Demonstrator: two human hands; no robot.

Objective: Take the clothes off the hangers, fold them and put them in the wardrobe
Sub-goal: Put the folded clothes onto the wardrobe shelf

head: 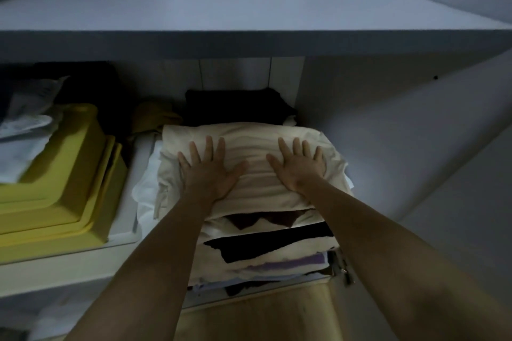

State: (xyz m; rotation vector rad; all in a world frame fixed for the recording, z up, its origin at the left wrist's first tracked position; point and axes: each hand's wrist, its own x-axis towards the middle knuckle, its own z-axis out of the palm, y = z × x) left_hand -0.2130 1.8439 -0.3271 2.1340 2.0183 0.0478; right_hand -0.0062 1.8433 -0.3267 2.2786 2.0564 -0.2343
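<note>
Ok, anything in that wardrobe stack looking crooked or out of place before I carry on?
Slightly. Both hands, left hand and right hand, press flat on the cream garment topping the pile. Beneath it, layer edges jut unevenly, and white fabric spills out leftward. Nothing looks damaged.

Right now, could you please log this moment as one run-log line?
stage: stowing | left hand: flat on cream garment | right hand: flat on it | garment: tops stack on wardrobe shelf

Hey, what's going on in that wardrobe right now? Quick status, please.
Left hand and right hand flat, fingers spread, pressing on folded cream garment. Garment tops the clothes stack on wardrobe shelf. Yellow bins sit clear to the left. Nothing in the way.
</note>
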